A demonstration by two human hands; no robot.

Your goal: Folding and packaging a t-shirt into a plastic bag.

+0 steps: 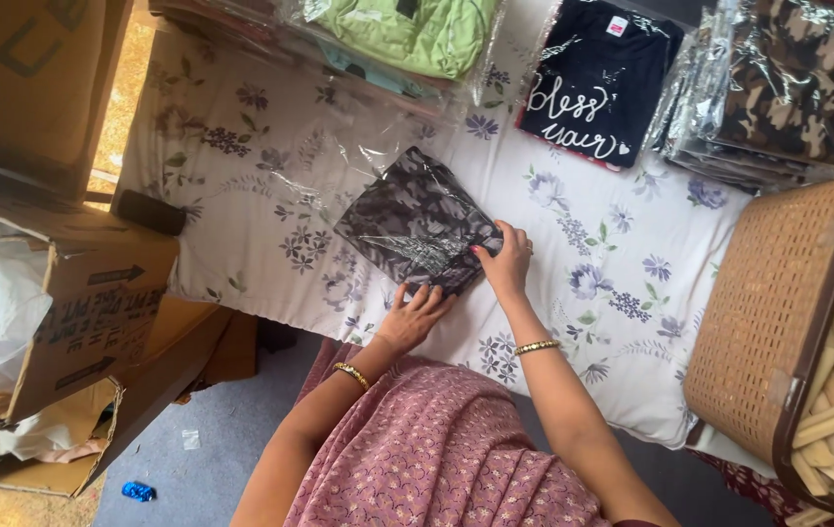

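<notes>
Camouflage garment packet [419, 222] — lying diamond-wise, both hands on near corner

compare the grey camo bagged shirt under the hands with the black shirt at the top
The grey camo shirt lies turned at an angle; the black shirt lies straighter. The grey one bears an all-over pattern, the black one white script. Both hands, left hand and right hand, touch the grey one; none touches the black. Both are folded.

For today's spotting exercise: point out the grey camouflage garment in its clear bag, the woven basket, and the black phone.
grey camouflage garment [412, 220], head view, middle of bag.
woven basket [768, 322], head view, outer side wall.
black phone [148, 212], head view, centre of its face.
</notes>
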